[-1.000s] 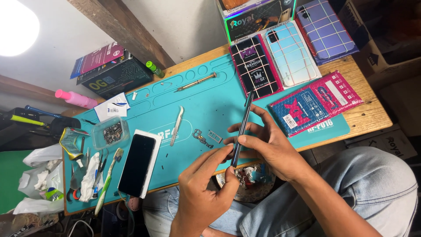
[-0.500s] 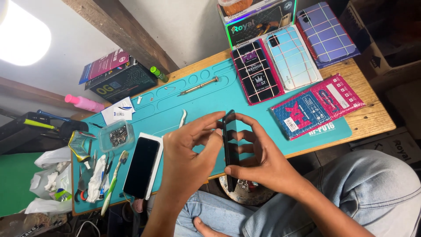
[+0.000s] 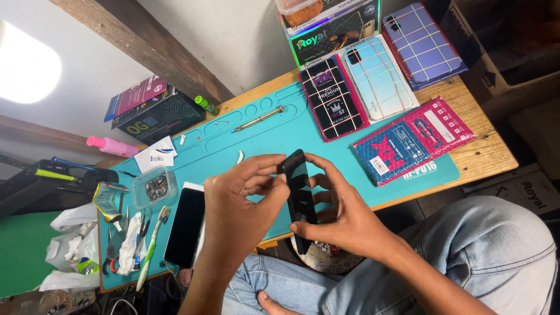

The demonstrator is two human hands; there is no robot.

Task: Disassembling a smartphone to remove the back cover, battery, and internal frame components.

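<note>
Above front edge of teal work mat (image 3: 256, 137), dark phone (image 3: 300, 195) held edge-on between both hands, long axis running away from person. Left hand (image 3: 242, 201) pinches its far end; right hand (image 3: 344, 219) clamps near half from right side. Second phone (image 3: 185, 224) lies flat on mat left of hands. Screwdriver (image 3: 258, 119) rests well beyond. Nothing between hands and mat.

Your left hand (image 3: 242, 201) and right hand (image 3: 344, 219) grip a black phone (image 3: 300, 195) edge-up, above the teal mat (image 3: 274, 131). Another dark phone (image 3: 185, 226) lies flat just left, a screwdriver (image 3: 258, 119) further back.
</note>
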